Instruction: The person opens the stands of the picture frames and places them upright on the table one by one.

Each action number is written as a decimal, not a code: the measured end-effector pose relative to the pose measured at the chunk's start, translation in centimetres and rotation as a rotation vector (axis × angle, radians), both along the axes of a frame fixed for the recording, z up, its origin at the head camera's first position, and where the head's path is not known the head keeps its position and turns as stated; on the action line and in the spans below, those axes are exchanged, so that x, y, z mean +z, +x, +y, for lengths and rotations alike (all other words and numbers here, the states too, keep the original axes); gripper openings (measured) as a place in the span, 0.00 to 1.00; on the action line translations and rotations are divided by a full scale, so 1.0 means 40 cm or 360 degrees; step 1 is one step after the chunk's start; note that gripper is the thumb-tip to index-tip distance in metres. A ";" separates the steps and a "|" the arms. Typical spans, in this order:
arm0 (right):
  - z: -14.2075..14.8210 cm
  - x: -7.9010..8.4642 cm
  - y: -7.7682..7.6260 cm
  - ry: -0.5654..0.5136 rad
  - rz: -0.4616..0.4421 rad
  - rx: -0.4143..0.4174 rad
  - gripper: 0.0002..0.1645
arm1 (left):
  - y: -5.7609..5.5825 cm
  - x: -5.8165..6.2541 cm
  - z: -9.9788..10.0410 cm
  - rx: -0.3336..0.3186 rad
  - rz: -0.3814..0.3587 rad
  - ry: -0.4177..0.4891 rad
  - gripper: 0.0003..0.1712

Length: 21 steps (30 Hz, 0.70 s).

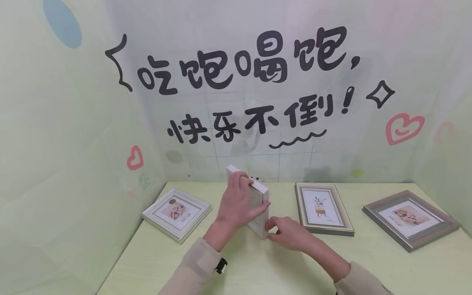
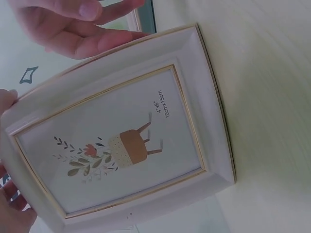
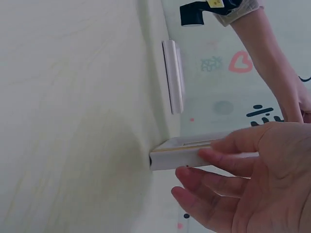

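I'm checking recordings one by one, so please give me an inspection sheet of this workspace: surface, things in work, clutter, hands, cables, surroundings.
Surface: pale green tabletop.
Job's things: white picture frame, stood on edge.
Clutter: three more frames lying flat: silvery frame at left, beige-grey frame and dark grey frame at right.
Hands: left hand grips the white picture frame; right hand touches its edge.
Cables: nothing seen.
Surroundings: pale backdrop with black lettering and pink hearts.
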State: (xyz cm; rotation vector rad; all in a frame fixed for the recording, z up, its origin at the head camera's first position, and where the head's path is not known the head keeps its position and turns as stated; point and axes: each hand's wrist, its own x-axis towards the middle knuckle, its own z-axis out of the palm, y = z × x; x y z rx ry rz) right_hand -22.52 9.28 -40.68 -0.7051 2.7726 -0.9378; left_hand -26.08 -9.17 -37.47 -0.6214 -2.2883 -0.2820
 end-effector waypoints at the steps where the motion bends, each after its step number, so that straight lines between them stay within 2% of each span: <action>1: 0.000 0.007 -0.002 0.0018 0.0011 0.0014 0.08 | 0.002 0.000 -0.007 -0.0035 -0.0006 0.0025 0.42; 5: -0.009 0.047 -0.019 0.0060 0.0109 -0.0048 0.17 | 0.002 -0.003 -0.039 -0.0157 -0.0027 0.0069 0.41; 9: -0.027 0.082 -0.055 -0.0047 0.0234 -0.0201 0.14 | -0.012 -0.002 -0.062 -0.0253 0.0028 0.0034 0.41; 11: -0.035 0.085 -0.080 -0.0159 0.0264 -0.0207 0.12 | -0.019 -0.002 -0.068 -0.0298 0.0059 0.0005 0.41; 13: -0.042 0.082 -0.104 -0.0301 0.0256 -0.0155 0.14 | -0.025 0.000 -0.073 -0.0345 0.0079 -0.0015 0.39; 16: -0.050 0.071 -0.136 -0.0475 0.0215 0.0003 0.19 | -0.036 0.002 -0.079 -0.0426 0.0103 -0.0026 0.39; 21: -0.054 0.056 -0.165 -0.0630 0.0128 0.0166 0.23 | -0.058 0.006 -0.083 -0.0566 0.0141 -0.0020 0.38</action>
